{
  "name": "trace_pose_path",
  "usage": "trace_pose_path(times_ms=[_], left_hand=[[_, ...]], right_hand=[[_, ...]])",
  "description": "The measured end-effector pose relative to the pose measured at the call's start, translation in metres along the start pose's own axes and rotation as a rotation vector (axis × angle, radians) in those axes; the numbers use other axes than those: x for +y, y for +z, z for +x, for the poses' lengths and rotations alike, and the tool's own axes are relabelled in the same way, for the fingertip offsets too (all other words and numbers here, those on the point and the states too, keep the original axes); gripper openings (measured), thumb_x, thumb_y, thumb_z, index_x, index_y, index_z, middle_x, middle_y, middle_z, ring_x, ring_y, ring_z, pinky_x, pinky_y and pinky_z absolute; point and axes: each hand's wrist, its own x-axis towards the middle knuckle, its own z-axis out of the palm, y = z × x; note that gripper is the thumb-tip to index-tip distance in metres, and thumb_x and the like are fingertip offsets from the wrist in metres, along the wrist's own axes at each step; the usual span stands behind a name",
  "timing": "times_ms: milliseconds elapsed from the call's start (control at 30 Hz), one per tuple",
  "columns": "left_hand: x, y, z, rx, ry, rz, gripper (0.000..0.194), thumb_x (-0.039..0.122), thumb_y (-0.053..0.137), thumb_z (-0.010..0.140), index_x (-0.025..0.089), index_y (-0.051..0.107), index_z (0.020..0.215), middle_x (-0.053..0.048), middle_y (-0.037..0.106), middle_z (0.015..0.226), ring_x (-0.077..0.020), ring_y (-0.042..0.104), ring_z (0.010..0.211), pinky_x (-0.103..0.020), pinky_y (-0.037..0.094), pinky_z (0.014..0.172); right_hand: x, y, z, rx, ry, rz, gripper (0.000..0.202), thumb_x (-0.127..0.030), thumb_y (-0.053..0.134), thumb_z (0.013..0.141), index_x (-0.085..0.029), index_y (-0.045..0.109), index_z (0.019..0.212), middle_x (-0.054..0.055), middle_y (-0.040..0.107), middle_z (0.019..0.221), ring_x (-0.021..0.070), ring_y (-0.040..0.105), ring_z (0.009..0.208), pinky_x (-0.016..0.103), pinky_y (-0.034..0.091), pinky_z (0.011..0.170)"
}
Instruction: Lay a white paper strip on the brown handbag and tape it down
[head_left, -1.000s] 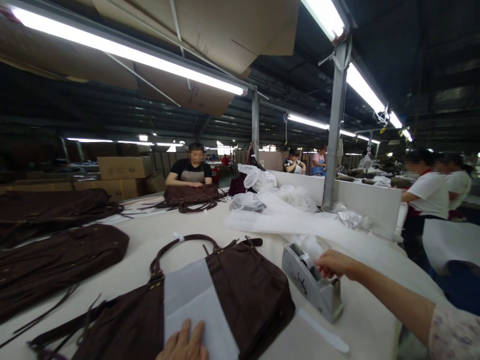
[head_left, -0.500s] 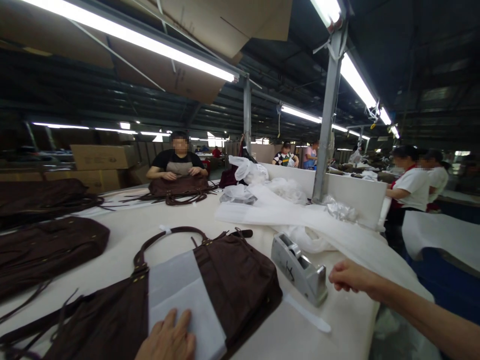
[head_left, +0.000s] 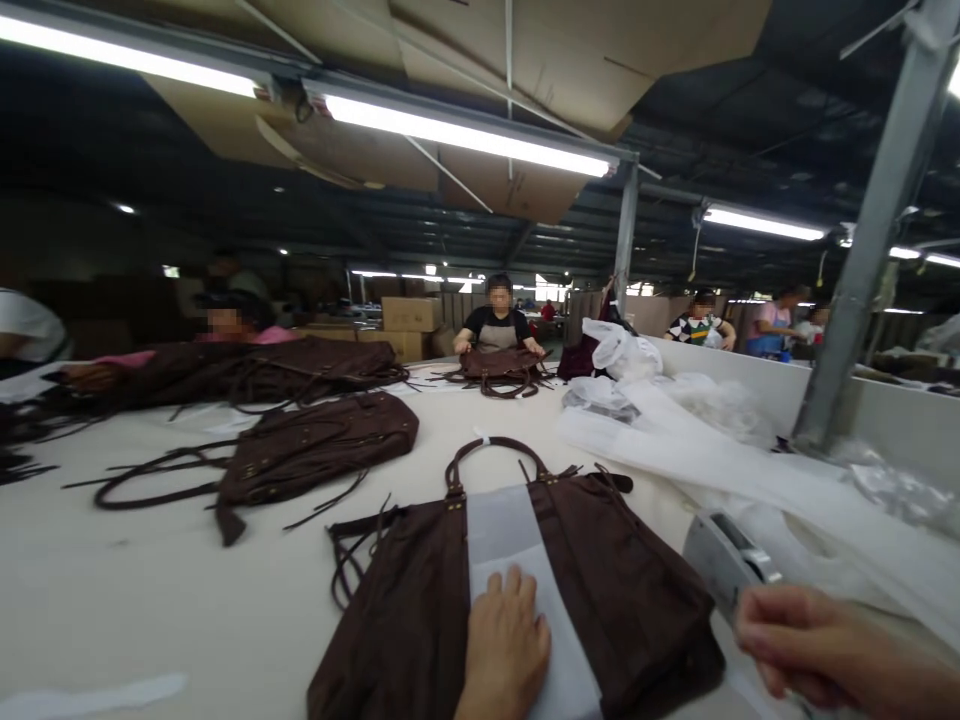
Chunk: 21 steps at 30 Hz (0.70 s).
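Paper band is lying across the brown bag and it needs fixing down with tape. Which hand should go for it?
Right, probably. The right hand is just beside the tape dispenser, while the left hand lies flat on the paper band across the brown bag, pinning it in place.

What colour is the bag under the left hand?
Dark brown bag, with a white paper band across it; seen in the head view.

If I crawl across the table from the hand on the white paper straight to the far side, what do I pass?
Left hand → white paper wrapped around the brown bag → the bag's handle → bare table → another brown bag → a seated person.
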Motion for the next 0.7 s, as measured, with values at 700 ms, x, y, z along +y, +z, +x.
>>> trace_pose_path(times_ms=[700], left_hand=[[-0.006, 0.025, 0.000, -0.036, 0.023, -0.118, 0.058, 0.041, 0.043, 0.088, 0.032, 0.032, 0.144, -0.013, 0.038, 0.146, -0.0378, 0.037, 0.127, -0.058, 0.030, 0.101]], right_hand=[[-0.002, 0.118, 0.268, 0.041, -0.336, -0.158, 0.016, -0.032, 0.056, 0.078, -0.017, 0.058, 0.076, -0.001, 0.067, 0.063, 0.0118, 0.055, 0.054, 0.023, 0.037, 0.053]])
